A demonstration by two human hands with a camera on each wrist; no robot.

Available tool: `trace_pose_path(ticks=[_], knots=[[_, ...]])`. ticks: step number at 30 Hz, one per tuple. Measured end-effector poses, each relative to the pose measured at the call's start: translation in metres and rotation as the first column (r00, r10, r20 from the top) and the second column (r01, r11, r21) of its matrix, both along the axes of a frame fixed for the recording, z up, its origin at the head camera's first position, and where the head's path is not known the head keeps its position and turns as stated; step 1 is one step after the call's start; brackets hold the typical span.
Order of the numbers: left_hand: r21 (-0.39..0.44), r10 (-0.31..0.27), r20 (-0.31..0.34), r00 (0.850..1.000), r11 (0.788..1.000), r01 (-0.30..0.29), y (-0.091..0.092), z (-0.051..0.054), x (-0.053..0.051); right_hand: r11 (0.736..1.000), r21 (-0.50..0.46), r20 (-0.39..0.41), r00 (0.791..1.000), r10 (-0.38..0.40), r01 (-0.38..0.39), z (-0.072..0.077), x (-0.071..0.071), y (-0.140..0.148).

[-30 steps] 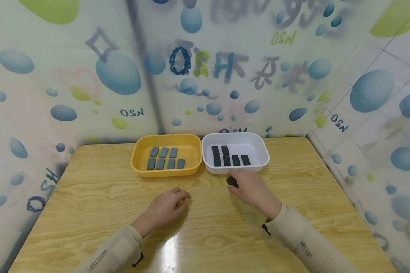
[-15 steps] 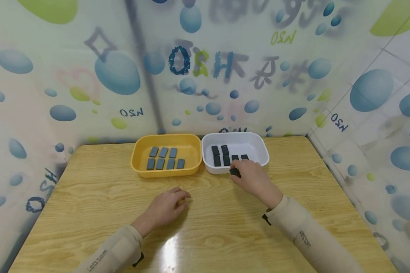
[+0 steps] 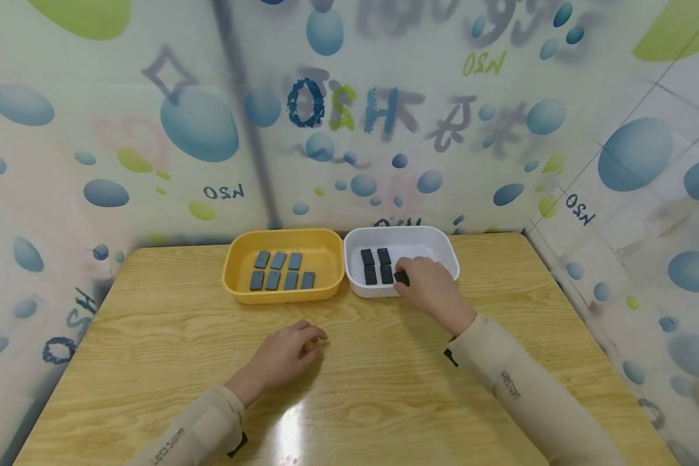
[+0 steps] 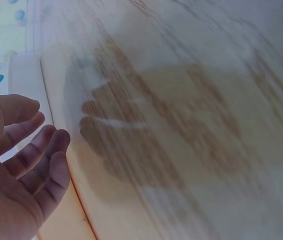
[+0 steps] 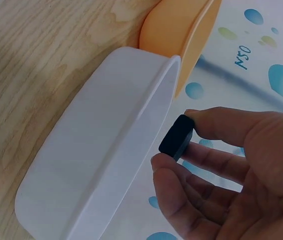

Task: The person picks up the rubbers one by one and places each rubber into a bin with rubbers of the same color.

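Note:
My right hand pinches a small black rectangular block between thumb and fingertips. It holds the block at the front rim of the white plastic bin, over the bin's right part. Several black blocks lie in rows inside that bin; the hand covers some of its floor. In the right wrist view the held block is apart from the bin wall. My left hand is low over the table in front of the bins, fingers relaxed and slightly bent, holding nothing.
A yellow plastic bin stands directly left of the white one, with several grey-blue blocks in two rows. Both bins stand at the back of the wooden table, before a patterned wall covering.
My right hand has moved the black block forward from in front of the white bin to over its front rim, covering the right-hand blocks. The left hand has stayed in place.

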State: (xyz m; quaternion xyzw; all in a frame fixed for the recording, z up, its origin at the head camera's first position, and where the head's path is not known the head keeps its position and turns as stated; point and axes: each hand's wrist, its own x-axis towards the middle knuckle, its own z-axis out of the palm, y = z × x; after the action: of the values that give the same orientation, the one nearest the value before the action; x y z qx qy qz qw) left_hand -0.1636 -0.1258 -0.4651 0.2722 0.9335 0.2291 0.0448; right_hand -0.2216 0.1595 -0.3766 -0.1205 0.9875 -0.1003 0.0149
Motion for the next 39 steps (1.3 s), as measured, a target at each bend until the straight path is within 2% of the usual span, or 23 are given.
trace_pose_path(ticks=[8,16,21,29,39], knots=[[-0.002,0.016,0.016,1.000,1.000,-0.016,0.001,-0.001,-0.001,1.000,0.011,0.009,1.000,-0.017,0.017,0.001,-0.020,0.001],[0.008,0.020,0.009,1.000,1.000,-0.020,-0.001,-0.002,-0.002,0.997,0.038,0.043,0.997,-0.071,0.069,-0.004,-0.049,0.003],[0.007,0.028,0.015,1.000,1.000,-0.028,-0.002,-0.003,-0.001,0.993,0.079,0.034,0.995,-0.093,0.090,-0.009,-0.069,0.006],[0.013,0.030,0.001,1.000,0.999,-0.030,-0.003,-0.003,-0.003,0.989,0.093,0.144,0.982,-0.125,0.113,-0.008,-0.093,0.007],[0.019,0.035,-0.008,0.999,0.999,-0.035,-0.006,-0.002,-0.002,0.985,0.099,0.165,0.974,-0.154,0.139,-0.023,-0.114,0.008]])
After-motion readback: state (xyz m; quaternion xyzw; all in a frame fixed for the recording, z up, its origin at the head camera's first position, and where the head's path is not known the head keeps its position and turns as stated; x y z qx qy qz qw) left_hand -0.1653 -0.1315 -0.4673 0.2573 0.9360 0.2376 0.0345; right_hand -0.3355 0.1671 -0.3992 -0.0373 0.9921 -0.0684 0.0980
